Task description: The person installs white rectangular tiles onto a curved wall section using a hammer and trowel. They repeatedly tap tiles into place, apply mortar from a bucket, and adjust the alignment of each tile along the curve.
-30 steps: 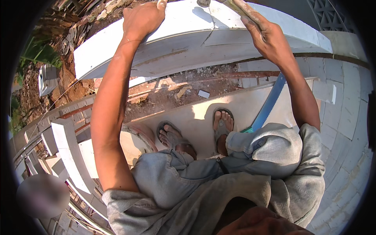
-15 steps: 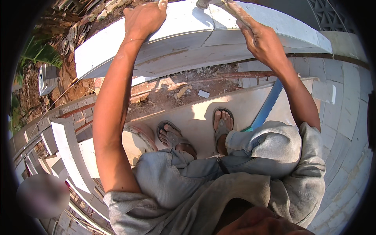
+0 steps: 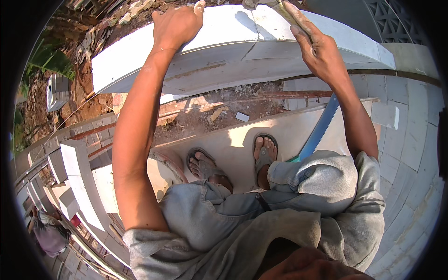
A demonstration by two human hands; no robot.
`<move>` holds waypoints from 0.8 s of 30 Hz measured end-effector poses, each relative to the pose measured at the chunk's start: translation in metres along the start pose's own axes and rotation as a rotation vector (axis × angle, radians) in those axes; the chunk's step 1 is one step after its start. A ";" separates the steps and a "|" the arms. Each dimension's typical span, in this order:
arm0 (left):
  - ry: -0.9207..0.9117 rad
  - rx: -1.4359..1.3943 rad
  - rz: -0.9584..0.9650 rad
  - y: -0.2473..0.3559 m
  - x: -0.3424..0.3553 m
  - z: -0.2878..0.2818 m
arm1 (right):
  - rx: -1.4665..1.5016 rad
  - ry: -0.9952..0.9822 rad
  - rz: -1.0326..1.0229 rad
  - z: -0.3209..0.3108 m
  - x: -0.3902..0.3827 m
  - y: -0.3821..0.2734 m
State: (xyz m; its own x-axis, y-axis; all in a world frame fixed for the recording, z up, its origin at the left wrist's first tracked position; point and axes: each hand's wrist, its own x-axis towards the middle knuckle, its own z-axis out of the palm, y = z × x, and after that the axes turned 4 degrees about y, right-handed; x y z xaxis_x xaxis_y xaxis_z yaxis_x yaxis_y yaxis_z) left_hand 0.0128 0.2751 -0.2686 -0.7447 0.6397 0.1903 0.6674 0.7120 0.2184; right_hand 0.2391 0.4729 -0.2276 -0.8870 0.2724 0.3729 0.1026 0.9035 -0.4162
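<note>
A long white block (image 3: pixel 121 65) spans the upper view with a crack across its middle. My left hand (image 3: pixel 177 25) grips its top left of the crack, fingers curled and partly hidden. My right hand (image 3: pixel 317 51) is closed round the pale handle of what looks like a hammer (image 3: pixel 294 16), its metal head at the top edge over the block. A blue handsaw (image 3: pixel 317 128) with a green handle, partly hidden by my knee, lies on the board (image 3: pixel 289 126) under my sandalled feet.
White blocks (image 3: pixel 81 182) lie at lower left, near a person (image 3: pixel 49 233) in dark clothing. Pale blockwork (image 3: pixel 410 140) runs down the right. Rubble and reddish bars (image 3: pixel 298 93) lie beyond the board; soil and plants (image 3: pixel 51 60) are at upper left, grey latticework (image 3: pixel 387 21) at upper right.
My right hand and the hammer moved slightly left, then back right. The view has shifted a little, so the block sits slightly lower. My left hand keeps its grip.
</note>
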 end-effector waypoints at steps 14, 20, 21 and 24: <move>0.057 -0.035 0.015 -0.007 0.000 0.006 | -0.194 -0.247 0.203 0.011 0.017 -0.021; 0.040 -0.014 -0.035 0.006 -0.001 -0.008 | 0.105 0.025 0.038 0.015 0.015 -0.025; 0.060 -0.019 -0.003 0.005 -0.003 -0.006 | 0.005 -0.070 0.047 0.017 0.011 -0.025; 0.118 -0.023 0.040 -0.003 -0.001 0.007 | -0.158 -0.180 -0.013 0.018 0.010 -0.023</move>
State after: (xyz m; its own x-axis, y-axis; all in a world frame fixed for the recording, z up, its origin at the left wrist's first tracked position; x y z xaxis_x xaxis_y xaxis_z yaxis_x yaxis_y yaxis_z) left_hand 0.0117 0.2743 -0.2759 -0.7136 0.6282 0.3102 0.6975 0.6787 0.2299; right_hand 0.2195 0.4490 -0.2293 -0.9532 0.2103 0.2172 0.1478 0.9509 -0.2718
